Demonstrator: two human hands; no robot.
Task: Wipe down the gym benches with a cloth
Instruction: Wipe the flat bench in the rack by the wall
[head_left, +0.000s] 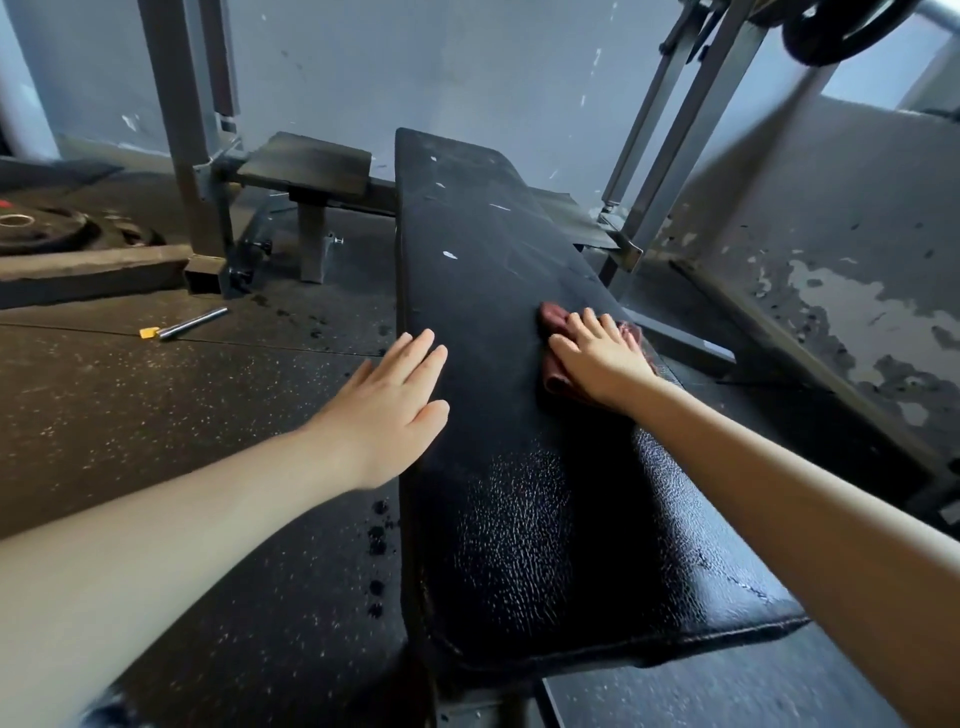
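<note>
wipe: my right hand (602, 358) flat, pressing cloth (558, 382) on bench (509, 519); left hand (400, 400) flat, empty | near end glossy; far end specked, unwiped

Most of the cloth (554, 315) lies hidden under the right hand (602, 358), only edges showing.

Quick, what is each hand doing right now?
Left hand: open, flat on the left edge of the bench pad, holding nothing.
Right hand: open, fingers straight, pressing the reddish cloth onto the pad.
</note>
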